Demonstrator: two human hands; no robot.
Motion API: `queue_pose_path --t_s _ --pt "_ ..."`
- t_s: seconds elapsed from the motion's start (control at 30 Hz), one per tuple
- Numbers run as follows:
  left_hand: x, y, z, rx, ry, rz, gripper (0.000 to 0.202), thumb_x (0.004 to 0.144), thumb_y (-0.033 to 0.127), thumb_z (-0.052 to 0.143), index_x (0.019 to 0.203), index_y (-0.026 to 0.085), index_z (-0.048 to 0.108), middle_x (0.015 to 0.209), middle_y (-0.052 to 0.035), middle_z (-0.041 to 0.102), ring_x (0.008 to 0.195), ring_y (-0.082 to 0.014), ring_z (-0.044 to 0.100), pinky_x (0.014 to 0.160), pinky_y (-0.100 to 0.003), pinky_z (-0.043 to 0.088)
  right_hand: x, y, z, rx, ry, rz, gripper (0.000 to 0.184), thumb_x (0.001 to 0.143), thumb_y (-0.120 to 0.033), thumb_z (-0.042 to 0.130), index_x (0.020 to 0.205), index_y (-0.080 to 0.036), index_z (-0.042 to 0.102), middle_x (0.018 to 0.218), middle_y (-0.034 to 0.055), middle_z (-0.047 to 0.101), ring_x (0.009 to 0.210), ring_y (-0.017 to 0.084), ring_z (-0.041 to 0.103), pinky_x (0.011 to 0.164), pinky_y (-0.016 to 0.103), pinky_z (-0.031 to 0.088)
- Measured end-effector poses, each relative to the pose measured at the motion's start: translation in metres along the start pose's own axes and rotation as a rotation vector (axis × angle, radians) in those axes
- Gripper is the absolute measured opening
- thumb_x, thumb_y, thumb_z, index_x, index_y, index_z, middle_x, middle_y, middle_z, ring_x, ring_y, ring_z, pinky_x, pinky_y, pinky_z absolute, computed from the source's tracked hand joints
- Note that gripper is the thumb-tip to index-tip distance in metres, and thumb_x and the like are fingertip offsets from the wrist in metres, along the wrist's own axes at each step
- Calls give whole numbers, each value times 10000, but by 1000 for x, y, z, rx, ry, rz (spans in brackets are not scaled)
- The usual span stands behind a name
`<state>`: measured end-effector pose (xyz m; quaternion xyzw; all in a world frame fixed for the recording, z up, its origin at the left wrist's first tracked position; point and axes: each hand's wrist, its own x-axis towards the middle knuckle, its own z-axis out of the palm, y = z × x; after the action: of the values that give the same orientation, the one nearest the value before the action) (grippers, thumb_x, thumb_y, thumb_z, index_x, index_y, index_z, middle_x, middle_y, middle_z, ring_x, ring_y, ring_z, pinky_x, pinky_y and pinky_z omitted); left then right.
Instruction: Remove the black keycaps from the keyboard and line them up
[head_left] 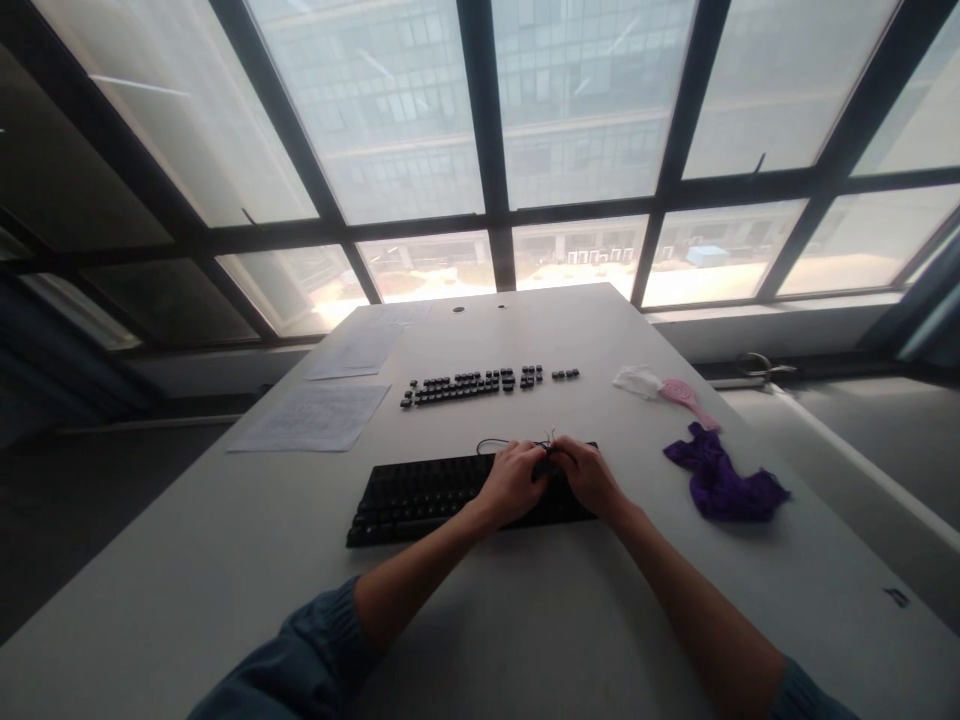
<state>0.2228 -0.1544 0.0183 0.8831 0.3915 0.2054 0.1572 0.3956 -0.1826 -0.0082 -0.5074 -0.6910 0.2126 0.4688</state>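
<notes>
A black keyboard [427, 500] lies on the white table in front of me. My left hand [514, 480] and my right hand [589, 475] meet above its right part, fingertips close together. Their fingers are closed in a pinch on a small dark thing with thin pale ends [550, 434] sticking up. Most of it is hidden by the fingers, so its kind is unclear. A thin black cable [491, 441] curves behind the keyboard toward my left hand. Beyond lie loose black keycaps [457, 388], set out in rows. My hands cover part of the keyboard's right side.
Printed paper sheets [311, 418] lie at the left of the white table [480, 620]. On the right are a crumpled purple cloth [724, 480], a pink brush-like object [682, 393] and a crumpled white wrapper or tissue [637, 381]. Large windows [577, 100] stand behind the table.
</notes>
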Motion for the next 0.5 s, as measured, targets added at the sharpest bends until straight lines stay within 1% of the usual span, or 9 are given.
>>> queue_pose_path --t_s 0.13,0.3,0.4,0.5 --pt "7 -4 11 -55 -17 39 194 780 270 703 966 217 685 940 -70 665 926 -258 600 835 -369 465 -4 0 0 -21 25 -16 207 937 -277 470 801 -215 613 766 15 654 715 179 577 695 269 423" --pt "10 -9 25 -93 27 43 86 813 198 680 897 212 676 949 -60 661 937 -241 599 865 -364 473 -6 3 1 53 93 51 173 915 -272 487 813 -218 616 717 1 646 657 171 565 655 271 437" --pt "7 -7 28 -116 36 71 72 849 196 654 915 219 671 970 -54 656 979 -234 588 913 -369 464 -5 5 0 118 129 95 152 896 -288 511 806 -215 609 695 -2 637 647 174 571 646 275 459" --pt "5 -5 27 -144 66 47 96 885 226 629 977 221 655 1008 -57 637 1008 -230 577 923 -368 466 -3 6 -1 232 215 148 146 886 -304 533 782 -213 580 669 -3 611 639 178 583 633 278 482"
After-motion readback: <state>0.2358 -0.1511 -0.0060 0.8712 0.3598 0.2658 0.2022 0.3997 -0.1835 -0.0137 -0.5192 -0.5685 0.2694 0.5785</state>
